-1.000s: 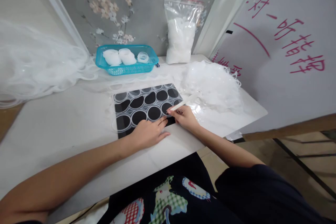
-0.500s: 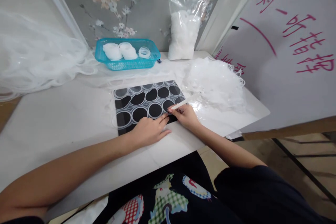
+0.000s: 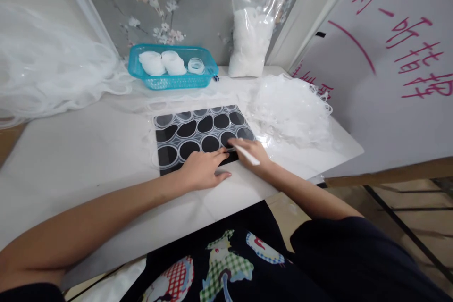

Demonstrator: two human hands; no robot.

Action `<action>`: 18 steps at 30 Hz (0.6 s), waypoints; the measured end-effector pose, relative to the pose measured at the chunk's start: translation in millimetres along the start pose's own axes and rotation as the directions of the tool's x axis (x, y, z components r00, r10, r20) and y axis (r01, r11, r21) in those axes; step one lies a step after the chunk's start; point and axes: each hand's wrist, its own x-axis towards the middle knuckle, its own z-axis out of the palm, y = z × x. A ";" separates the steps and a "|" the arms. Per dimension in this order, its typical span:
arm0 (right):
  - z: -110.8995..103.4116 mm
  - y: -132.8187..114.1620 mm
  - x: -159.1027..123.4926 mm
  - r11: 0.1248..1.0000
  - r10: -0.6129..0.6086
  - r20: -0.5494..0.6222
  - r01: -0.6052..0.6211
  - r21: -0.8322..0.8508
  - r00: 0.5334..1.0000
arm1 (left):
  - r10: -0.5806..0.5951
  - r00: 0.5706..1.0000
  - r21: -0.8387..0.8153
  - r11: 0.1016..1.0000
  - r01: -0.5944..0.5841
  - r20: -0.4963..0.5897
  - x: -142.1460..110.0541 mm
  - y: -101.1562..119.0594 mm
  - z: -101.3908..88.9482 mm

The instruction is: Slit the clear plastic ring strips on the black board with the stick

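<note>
My left hand (image 3: 201, 170) lies flat, fingers spread, on the glossy black sheet (image 3: 198, 134) of clear round rings on the white table (image 3: 88, 160), while my right hand (image 3: 252, 153) pinches a slim white stick (image 3: 247, 155) at its near edge.

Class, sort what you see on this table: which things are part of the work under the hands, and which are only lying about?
In use:
- black sheet with clear rings on it
- left hand, flat on that sheet
- right hand, holding a white stick

Lying about:
- blue basket with white rolls
- zip bag of white pieces
- heap of clear rings
- white netting
</note>
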 end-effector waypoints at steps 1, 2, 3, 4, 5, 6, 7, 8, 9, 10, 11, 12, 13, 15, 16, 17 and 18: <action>-9.5 8.1 13.7 0.999 0.042 -0.096 -0.040 0.019 0.994 | -0.003 1.000 -0.014 1.000 0.003 0.003 -0.4 -0.3 -1.2; -20.0 14.7 27.3 0.987 0.162 -0.267 -0.154 0.051 0.950 | -0.006 1.000 -0.025 1.000 0.007 0.005 -0.9 -0.7 -2.3; -29.9 18.8 38.7 0.961 0.276 -0.395 -0.249 0.120 0.876 | -0.009 1.000 -0.033 0.999 0.010 0.009 -1.4 -1.0 -3.1; -38.0 20.0 46.3 0.934 0.355 -0.485 -0.285 0.213 0.799 | -0.009 1.000 -0.036 0.999 0.009 0.012 -2.0 -1.3 -3.5; -42.9 18.1 49.2 0.918 0.384 -0.464 -0.276 0.285 0.798 | -0.003 1.000 -0.036 0.999 0.004 0.013 -2.5 -1.5 -3.6; -44.0 13.7 47.0 0.897 0.399 -0.373 -0.271 0.350 0.838 | 0.005 1.000 -0.029 1.000 -0.005 0.012 -3.0 -1.6 -3.2; -41.2 7.6 40.6 0.871 0.385 -0.250 -0.261 0.417 0.888 | 0.016 1.000 -0.017 1.000 -0.016 0.008 -3.6 -1.6 -2.5; -35.1 0.9 31.3 0.840 0.352 -0.115 -0.260 0.476 0.929 | 0.025 1.000 0.001 1.000 -0.025 -0.001 -4.1 -1.4 -1.6; -26.9 -5.6 20.6 0.809 0.317 -0.016 -0.262 0.525 0.948 | 0.032 0.999 0.021 0.999 -0.032 -0.013 -4.6 -1.1 -0.6; -17.8 -10.9 10.2 0.788 0.295 0.050 -0.272 0.552 0.954 | 0.036 0.999 0.041 0.999 -0.035 -0.025 -5.2 -0.7 0.3; -9.0 -14.7 1.4 0.778 0.284 0.086 -0.282 0.561 0.955 | 0.038 0.999 0.059 0.998 -0.036 -0.034 -5.7 -0.3 1.1; -1.5 -16.9 -5.2 0.781 0.284 0.099 -0.290 0.554 0.954 | 0.040 0.999 0.072 0.997 -0.037 -0.037 -6.1 0.0 1.7; 4.2 -17.6 -9.3 0.791 0.286 0.096 -0.292 0.537 0.953 | 0.042 0.998 0.079 0.996 -0.039 -0.037 -6.4 0.2 2.2; 9.9 -16.0 -11.2 0.817 0.275 0.075 -0.274 0.507 0.959 | 0.047 0.998 0.080 0.996 -0.044 -0.031 -6.6 0.3 2.5; 10.4 -14.7 -10.2 0.826 0.263 0.062 -0.258 0.502 0.963 | 0.049 0.998 0.080 0.996 -0.047 -0.029 -6.5 0.1 2.5; 10.0 -13.3 -8.7 0.832 0.254 0.052 -0.246 0.497 0.966 | 0.052 0.998 0.082 0.995 -0.049 -0.027 -6.2 -0.1 2.6; 9.1 -12.3 -7.0 0.837 0.250 0.049 -0.241 0.492 0.967 | 0.054 0.998 0.086 0.995 -0.052 -0.026 -6.0 -0.3 2.7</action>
